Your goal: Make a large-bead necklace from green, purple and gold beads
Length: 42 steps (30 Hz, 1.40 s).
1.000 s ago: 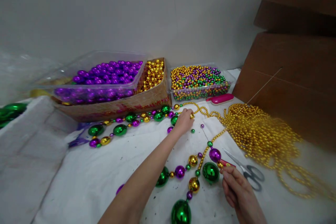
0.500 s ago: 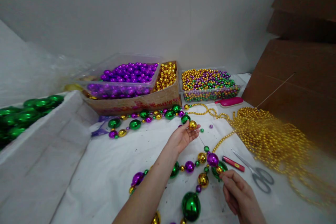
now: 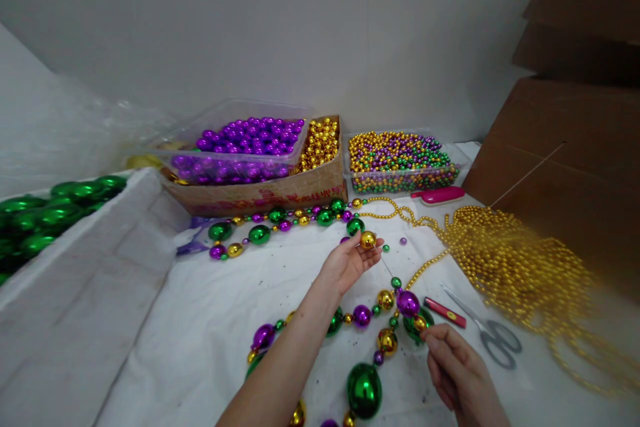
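Note:
My left hand is raised over the white cloth and pinches a round gold bead between its fingertips. A thin needle or wire runs from that bead down to a string of big green, purple and gold beads lying in front of me. My right hand is closed on the near end of that string, beside a small gold bead and a large purple one.
A second bead string lies farther back. Behind it stand a tub of purple beads, a cardboard box of gold beads and a tub of small mixed beads. Gold chains, scissors, a red lighter, a pink tool, and cardboard are right; green beads lie left.
My left hand picked a gold bead from the cloth near the far string and drew it back toward me. My right hand stayed on the near string.

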Motion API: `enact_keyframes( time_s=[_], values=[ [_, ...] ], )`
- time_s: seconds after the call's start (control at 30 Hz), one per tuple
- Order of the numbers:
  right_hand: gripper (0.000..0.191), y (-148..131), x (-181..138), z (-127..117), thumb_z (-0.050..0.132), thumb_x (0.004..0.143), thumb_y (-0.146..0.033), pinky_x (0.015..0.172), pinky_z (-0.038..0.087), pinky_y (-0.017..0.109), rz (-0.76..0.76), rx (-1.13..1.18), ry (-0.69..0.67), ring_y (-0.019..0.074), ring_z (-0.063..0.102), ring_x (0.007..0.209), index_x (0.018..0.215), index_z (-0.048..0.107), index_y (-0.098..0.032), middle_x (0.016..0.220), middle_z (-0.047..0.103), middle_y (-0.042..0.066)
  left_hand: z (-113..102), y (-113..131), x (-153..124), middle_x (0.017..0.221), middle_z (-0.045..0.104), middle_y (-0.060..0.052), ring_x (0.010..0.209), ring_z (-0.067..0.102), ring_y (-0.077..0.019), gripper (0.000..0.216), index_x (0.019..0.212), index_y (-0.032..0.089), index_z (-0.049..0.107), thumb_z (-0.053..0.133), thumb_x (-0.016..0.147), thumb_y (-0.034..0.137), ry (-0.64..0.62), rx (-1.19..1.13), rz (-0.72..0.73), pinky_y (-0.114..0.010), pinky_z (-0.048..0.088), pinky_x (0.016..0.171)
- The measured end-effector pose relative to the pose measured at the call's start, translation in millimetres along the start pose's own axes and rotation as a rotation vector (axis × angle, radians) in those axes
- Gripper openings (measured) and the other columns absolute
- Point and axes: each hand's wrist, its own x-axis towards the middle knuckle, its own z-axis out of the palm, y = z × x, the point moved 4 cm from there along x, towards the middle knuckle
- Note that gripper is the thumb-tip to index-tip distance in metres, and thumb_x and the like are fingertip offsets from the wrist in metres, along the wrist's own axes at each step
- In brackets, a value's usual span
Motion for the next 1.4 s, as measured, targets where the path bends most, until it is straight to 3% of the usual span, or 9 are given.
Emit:
enact_keyframes(
  time_s=[0.53,0.73,0.93,1.4],
  values=[
    [0.04,0.7,0.4,-0.8,0.069,0.072,-0.053,0.035,0.008,0.013,-0.003,-0.012,0.002,0.0,0.02,0.035,0.079,0.054,-0.017,0.043,0.04,-0.008,-0.6,-1.1,-1.7,0.097,0.068,-0.016,0.073,0.064,-0.0145,0.026,0.097,0.008,0.063,0.043,0.092,0.025,-0.046,-0.041,0.058,-0.027,0.05,0.074],
    [0.04,7.7,5.6,-4.0,0.068,0.072,-0.055,0.034,0.011,0.013,0.058,-0.034,-0.065,0.0002,0.021,0.034,0.082,0.055,-0.018,0.044,0.041,-0.008,1.2,-3.0,-8.9,0.106,0.065,-0.016,0.08,0.064,-0.0165,0.023,0.106,0.01,0.062,0.05,0.088,0.02,-0.15,0.069,0.116,-0.029,0.049,0.078],
    [0.04,8.1,6.7,-3.8,0.07,0.07,-0.053,0.034,0.011,0.012,0.019,-0.024,0.0,-0.0002,0.021,0.033,0.08,0.056,-0.018,0.043,0.041,-0.008,5.3,-7.6,-17.3,0.117,0.061,-0.016,0.087,0.063,-0.0175,0.026,0.111,0.012,0.061,0.053,0.088,0.022,-0.213,0.167,0.123,-0.032,0.047,0.083],
    [0.045,6.9,12.5,-2.4,0.073,0.065,-0.056,0.037,0.006,0.014,0.008,-0.021,0.018,-0.0008,0.021,0.034,0.081,0.057,-0.017,0.043,0.043,-0.007,5.5,-8.7,-18.2,0.114,0.062,-0.016,0.088,0.063,-0.018,0.029,0.113,0.012,0.061,0.053,0.088,0.025,-0.233,0.182,0.136,-0.033,0.046,0.083]
  ],
)
